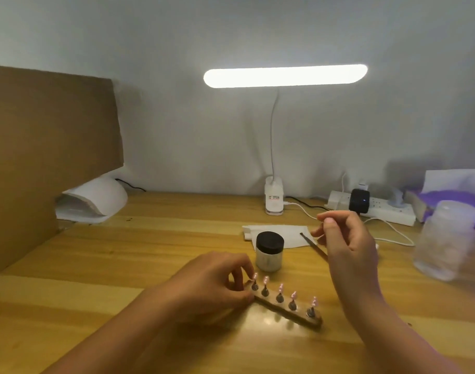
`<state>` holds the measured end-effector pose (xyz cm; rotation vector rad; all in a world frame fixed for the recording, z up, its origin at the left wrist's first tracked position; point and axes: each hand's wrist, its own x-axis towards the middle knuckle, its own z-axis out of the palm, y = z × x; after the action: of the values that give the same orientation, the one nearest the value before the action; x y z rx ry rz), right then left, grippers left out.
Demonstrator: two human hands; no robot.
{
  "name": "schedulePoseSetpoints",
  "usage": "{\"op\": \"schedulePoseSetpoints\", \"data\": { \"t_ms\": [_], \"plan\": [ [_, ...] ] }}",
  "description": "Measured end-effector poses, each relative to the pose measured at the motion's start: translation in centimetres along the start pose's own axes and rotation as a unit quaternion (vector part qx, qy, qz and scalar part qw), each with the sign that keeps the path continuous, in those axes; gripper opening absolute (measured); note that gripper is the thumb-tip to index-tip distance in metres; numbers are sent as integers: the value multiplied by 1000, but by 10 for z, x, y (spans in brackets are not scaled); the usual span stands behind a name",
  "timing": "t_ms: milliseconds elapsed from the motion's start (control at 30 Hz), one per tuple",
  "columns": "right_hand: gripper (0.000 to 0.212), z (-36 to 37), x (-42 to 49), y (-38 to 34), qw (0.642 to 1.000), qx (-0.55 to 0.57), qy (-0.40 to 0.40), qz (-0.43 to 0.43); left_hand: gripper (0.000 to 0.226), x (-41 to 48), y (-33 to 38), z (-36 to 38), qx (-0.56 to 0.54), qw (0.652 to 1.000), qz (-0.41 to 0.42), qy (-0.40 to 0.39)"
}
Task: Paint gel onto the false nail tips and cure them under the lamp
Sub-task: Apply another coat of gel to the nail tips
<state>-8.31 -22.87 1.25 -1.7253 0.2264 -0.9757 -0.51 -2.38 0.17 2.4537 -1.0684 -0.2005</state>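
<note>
1. Head view, nearest you: your left hand (214,282) rests on the worktop (149,252), fingers curled, pinching the left end of the wooden holder strip (287,310).
2. Five pink nail tips (280,288) stand upright on pegs along that strip, which lies centre-front and angles toward the right.
3. Your right hand (349,244) is raised, thumb pressed to curled forefinger; what it holds, if anything, you cannot tell.
4. Brush (313,245): tip over the white tissue (279,229), handle passing behind that hand.
5. Black-lidded jar (269,251) stands just beyond the strip.
6. White curing lamp (95,201) sits far left, beside the cardboard (50,144).
7. Lit desk lamp (285,76) at the back; blurred clear cup (447,238) on the right.
</note>
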Motion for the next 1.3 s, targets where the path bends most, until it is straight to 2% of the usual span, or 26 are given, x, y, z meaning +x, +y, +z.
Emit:
{"op": "schedulePoseSetpoints", "data": {
  "t_ms": [100,233,333,600,733,1300],
  "plan": [
    [18,-11,-7,5,998,-35,-33,-44,36,6,7,9,13,996,39,77],
    [13,-19,-24,9,965,-150,-64,-207,33,-3,11,18,61,956,154,243],
    [29,-9,-36,7,930,-220,-87,-282,42,-7,19,31,108,927,244,262],
    [29,-6,-44,11,939,-189,-124,-259,44,-6,22,35,166,914,253,269],
    [32,-7,-43,15,929,-203,-130,-280,46,-5,22,37,183,913,233,281],
    [36,-8,-50,16,925,-212,-149,-278,29,-8,24,44,216,904,189,317]
  ]
}}
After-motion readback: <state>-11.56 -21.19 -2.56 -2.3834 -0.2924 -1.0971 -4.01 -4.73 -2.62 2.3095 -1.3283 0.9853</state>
